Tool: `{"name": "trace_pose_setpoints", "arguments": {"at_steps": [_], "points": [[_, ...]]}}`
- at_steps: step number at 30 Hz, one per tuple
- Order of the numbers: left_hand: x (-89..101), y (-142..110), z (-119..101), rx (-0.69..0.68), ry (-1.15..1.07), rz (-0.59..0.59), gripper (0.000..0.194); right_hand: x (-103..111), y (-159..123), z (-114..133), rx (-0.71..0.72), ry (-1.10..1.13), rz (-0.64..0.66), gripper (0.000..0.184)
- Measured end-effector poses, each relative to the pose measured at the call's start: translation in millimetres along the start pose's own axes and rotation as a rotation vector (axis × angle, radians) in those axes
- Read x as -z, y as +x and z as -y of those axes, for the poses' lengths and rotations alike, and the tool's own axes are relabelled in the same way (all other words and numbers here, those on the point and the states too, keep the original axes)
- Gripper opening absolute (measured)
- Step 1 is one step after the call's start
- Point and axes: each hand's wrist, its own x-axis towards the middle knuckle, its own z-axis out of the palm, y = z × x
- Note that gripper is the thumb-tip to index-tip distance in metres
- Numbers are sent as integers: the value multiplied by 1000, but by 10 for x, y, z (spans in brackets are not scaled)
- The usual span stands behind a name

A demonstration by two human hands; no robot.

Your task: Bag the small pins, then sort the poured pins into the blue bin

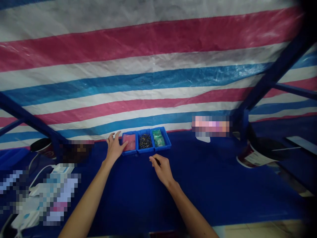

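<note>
Setup: 3 bins stand in a left-to-right row at the back of a dark-blue tabletop (203, 188), before a red, white and blue striped plastic sheet (148, 38). The shallow blue plastic bin with pink contents (129, 153) is leftmost. Next to it come the blue plastic bin of small dark metal screw-like pieces (145, 150) and the blue plastic bin of green packets (162, 147).

Relation: the pink-filled bin lies just right of the left hand (114, 146), its long axis running away from the person. The left hand is clearly nearer to it; the right hand (162, 167) rests or hovers apart, on the near side of the other 2 bins.

Pose, left: arm reaches forward, fingers spread and ungripping beyond the bin's left side; thumb extends over its left rim toward the pink contents. Firm contact cannot be told.

Pose, right: forearm slants inward from lower right; fingers curl closed, knuckles up. A small dark patch shows between thumb and fingers; held piece or shadow, cannot tell.
</note>
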Motion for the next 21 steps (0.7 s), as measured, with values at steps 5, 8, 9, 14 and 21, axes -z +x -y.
{"name": "trace_pose_setpoints", "arguments": {"at_steps": [5, 8, 9, 14, 21], "points": [[194, -70, -335, -298, -38, 104, 48, -10, -9, -24, 30, -80, 44, 43], [163, -46, -419, -346, 0, 388, 55, -24, -19, -18, 67, -131, 62, 44], [129, -46, -428, -349, 19, 453, 59, -29, -23, -14, 80, -151, 70, 44], [-66, -134, -443, -307, 149, 479, 79, -52, -34, -8, 128, -219, 100, 42], [-164, -183, -476, -284, 156, 430, 81, -90, -41, -76, 133, -264, 120, 42]]}}
